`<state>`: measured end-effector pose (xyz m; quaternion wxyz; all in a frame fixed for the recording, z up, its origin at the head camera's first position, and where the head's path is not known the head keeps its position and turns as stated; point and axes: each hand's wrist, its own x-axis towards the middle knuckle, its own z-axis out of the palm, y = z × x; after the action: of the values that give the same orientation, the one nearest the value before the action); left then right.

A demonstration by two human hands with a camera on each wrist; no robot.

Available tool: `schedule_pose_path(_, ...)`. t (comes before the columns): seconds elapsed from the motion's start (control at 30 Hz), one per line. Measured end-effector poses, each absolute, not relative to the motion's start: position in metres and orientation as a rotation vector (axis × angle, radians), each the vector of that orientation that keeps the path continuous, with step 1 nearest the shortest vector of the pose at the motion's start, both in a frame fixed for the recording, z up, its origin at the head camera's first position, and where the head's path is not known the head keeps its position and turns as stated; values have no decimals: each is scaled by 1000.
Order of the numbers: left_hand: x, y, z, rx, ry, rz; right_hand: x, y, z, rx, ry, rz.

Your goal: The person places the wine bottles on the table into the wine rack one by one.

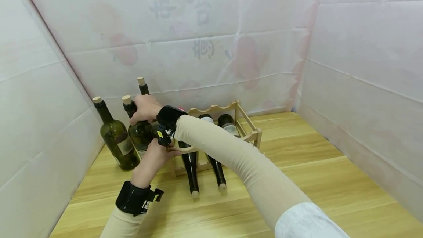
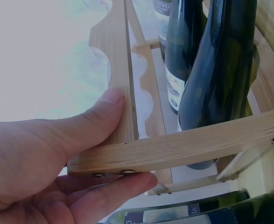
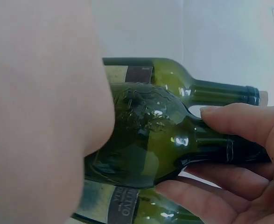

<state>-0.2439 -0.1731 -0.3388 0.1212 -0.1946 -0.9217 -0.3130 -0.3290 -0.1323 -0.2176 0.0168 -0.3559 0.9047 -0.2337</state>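
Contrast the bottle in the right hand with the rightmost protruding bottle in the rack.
Pose: the gripped bottle looks upright; the racked bottle lies, neck poking out the near side.
Contact: the right hand holds the gripped bottle's neck; no hand touches the racked bottle.
Shared: both are corked.

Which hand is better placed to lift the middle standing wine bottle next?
Probably the right hand: its thumb and fingers are around that wine bottle at the neck. The left hand grips the wooden wine rack.
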Motion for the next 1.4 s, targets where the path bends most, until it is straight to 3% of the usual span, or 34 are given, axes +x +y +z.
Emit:
schedule_pose_path(0.83,-244,-171,-337,-555,-2744,-708,-326,-97,-154,-1180,2692,-1031)
schedule_pose_path(1.4,-247,-170,-339,-548,-2734,-706,-337,-58,-119,-1003,3205,-1261)
